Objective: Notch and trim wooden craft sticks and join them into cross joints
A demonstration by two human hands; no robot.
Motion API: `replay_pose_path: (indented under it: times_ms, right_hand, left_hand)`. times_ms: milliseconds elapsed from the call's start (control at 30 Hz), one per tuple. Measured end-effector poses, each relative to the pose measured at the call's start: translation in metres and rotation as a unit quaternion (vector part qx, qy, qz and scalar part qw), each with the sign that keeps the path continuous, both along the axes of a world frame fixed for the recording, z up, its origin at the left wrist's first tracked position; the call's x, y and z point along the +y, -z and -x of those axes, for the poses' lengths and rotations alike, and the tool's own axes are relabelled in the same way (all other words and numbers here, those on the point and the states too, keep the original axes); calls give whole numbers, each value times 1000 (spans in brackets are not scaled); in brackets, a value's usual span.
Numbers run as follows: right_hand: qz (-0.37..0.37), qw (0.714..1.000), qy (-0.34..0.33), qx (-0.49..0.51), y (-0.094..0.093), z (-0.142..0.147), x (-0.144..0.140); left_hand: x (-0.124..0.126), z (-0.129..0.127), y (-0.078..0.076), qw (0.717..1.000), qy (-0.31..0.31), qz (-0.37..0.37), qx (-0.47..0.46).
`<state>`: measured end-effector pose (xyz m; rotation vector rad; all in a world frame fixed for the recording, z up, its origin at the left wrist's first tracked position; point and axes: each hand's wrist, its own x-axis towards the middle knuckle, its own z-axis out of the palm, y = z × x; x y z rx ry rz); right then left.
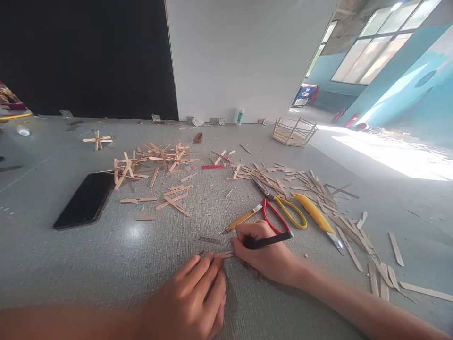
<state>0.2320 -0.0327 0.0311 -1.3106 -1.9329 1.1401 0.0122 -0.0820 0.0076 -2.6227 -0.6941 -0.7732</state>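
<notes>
My left hand point(201, 295) lies palm down on the grey table, its fingertips pressing a wooden craft stick point(225, 254) flat. The end of that stick shows between my two hands. My right hand point(264, 252) is closed around a black pen-like tool point(272, 240), held in a writing grip against the stick's right end. The tool's tip is hidden behind my fingers, so I cannot tell whether it is a pen or a craft knife. Just beyond the hands lie a small clear strip point(210, 240) and a slim yellow cutter point(244, 218).
Scissors point(290, 212) with red and yellow handles and a yellow-handled knife point(314, 213) lie right. Loose craft sticks point(350, 231) spread beyond. Left are a phone point(85, 200) and stick assemblies point(125, 170). A glue stick point(239, 116) and stick frame point(293, 132) stand at the back.
</notes>
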Motion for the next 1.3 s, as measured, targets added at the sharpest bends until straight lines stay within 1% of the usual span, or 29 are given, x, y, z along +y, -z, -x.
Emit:
replay_pose_path:
  times_ms: [267, 600, 667, 1133, 1300]
  right_hand:
    - [-21, 1000, 10, -21, 1, 0, 0]
    - [-66, 997, 15, -31, 1, 0, 3]
    - [-72, 997, 15, -31, 2, -1, 4]
    - [-42, 999, 4, -11, 6, -4, 4]
    - [-18, 1000, -2, 0, 7, -2, 1]
  left_hand:
    - [1, -1, 2, 1000, -5, 15, -4]
    - [-1, -4, 3, 999, -22, 9, -26]
    - [-1, -4, 3, 999, -17, 9, -31]
    - [-1, -3, 2, 1000, -9, 16, -19]
    - [1, -5, 2, 999, -8, 18, -38]
